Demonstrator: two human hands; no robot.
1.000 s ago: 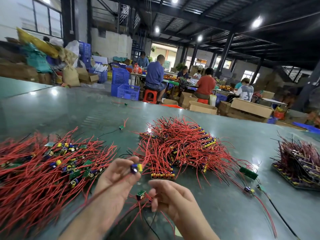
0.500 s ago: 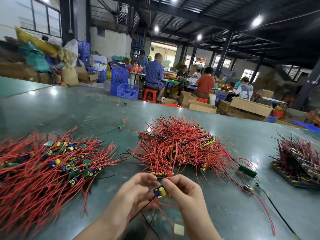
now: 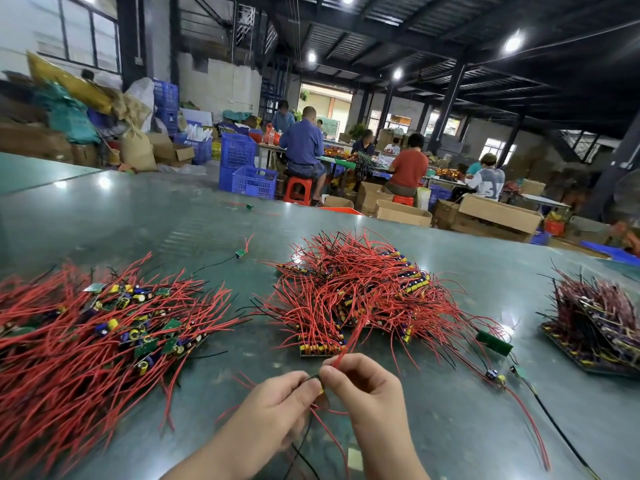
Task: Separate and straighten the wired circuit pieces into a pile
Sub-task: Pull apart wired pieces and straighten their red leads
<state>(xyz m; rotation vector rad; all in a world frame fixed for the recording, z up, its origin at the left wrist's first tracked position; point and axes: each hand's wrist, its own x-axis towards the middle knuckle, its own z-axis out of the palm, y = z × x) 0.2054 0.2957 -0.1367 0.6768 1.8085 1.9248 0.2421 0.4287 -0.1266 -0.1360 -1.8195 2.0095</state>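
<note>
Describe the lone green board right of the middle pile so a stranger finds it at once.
Start at the big tangled red-wire pile in the middle of the table. Off its right edge lies a bare green circuit board, flat, rectangular and alone, with no yellow capacitors showing on it, unlike its neighbours.

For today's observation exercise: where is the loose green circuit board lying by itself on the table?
In the head view, the green board lies flat on the table, right of the middle wire pile, left of the dark stacked pile.

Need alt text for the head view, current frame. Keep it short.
Two hands, left hand and right hand, pinch one small circuit piece with red wires above a grey-green table. A separated pile lies left; a tangled heap sits ahead.
</note>
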